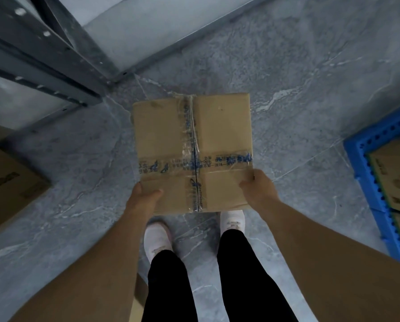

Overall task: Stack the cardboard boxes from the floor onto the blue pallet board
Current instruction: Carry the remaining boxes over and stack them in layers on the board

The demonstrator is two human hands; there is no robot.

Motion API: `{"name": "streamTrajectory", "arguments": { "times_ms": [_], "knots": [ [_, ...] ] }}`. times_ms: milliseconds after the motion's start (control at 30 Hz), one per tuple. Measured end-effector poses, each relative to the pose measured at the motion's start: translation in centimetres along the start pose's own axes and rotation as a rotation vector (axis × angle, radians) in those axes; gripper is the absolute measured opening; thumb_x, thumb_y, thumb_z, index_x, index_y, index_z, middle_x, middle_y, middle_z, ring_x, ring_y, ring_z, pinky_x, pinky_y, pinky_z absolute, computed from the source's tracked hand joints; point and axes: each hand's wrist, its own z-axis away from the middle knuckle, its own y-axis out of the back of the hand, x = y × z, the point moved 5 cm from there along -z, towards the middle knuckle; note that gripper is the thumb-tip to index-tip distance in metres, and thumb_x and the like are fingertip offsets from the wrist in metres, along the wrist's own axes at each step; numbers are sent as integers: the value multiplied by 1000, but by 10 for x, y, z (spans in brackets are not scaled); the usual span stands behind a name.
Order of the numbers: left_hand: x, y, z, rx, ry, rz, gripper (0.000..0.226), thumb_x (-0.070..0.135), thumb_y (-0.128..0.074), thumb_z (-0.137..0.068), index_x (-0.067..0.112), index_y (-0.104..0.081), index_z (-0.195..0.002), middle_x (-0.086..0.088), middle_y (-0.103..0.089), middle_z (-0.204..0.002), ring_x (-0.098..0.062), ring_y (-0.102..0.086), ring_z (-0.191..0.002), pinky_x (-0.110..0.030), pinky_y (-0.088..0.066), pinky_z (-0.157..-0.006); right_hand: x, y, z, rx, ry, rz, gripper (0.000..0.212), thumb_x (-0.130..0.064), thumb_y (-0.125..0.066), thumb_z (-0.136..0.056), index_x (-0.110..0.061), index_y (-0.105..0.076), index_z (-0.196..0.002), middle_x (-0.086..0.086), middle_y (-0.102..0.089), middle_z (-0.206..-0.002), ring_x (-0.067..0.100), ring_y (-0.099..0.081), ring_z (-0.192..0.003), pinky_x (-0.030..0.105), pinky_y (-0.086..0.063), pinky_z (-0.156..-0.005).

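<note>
Now the person holds one taped cardboard box (193, 152) in front of the body with both hands, above the grey marble-pattern floor (299, 77). The left hand (143, 198) grips the near left corner of the box: the thumb lies on the top face and the other fingers go under the edge, where I cannot see them. The right hand (257, 189) grips the near right corner in the same way, with the thumb on top and the fingers curled round the side. So each grip is clamped on the box. The box top is closed with clear tape that carries blue print, one strip along the middle seam and one strip across it.

Below the box two white shoes (158, 238) and black trousers (247, 275) are visible, and the near edge of the box covers the toes of the right shoe.

At the right edge of the view lies the blue pallet board (366, 173), well apart from the held box. Flat cardboard boxes (394, 177) already lie on it. At the left edge another cardboard box (10, 182) with dark print stands on the floor. A grey metal shelf frame (43, 56) fills the upper left corner, near a pale wall
</note>
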Motion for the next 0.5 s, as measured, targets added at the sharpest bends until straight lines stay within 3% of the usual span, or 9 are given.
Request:
{"name": "streamTrajectory", "arguments": {
  "times_ms": [233, 300, 400, 500],
  "knots": [
    [19, 18, 41, 40, -72, 38, 69, 9, -63, -86, 14, -28, -145, -10, -44, -141, -30, -47, -122, -39, -40, -102, 3, 24, 19, -3, 5, -173, 46, -11, -45, -88, -17, -42, -133, 12, -52, -123, 32, -53, -106, 41, -47, -88],
    [27, 25, 64, 23, -86, 39, 64, 5, -61, -86, 14, -32, -143, -12, -47, -137, -31, -50, -119, -43, -41, -102, 4, 37, 36, -38, -10, -222, 51, -10, -48, -87, -19, -39, -136, 13, -52, -119, 30, -54, -98, 36, -48, -76],
    [43, 36, 112, 20, -124, -12, 67, 7, -61, -88, 15, -27, -145, -10, -42, -142, -31, -46, -123, -41, -41, -101, 11, 62, 70, -77, -8, -267, 55, -9, -49, -88, -20, -35, -139, 12, -54, -116, 28, -53, -92, 29, -42, -61],
    [59, 44, 162, 6, -168, -61, 72, 10, -60, -89, 17, -20, -148, -7, -34, -148, -30, -40, -129, -41, -37, -105, 23, 89, 108, -90, -20, -313, 58, -8, -46, -89, -23, -29, -143, 13, -51, -125, 27, -49, -95, 32, -43, -72]
  ]
}}
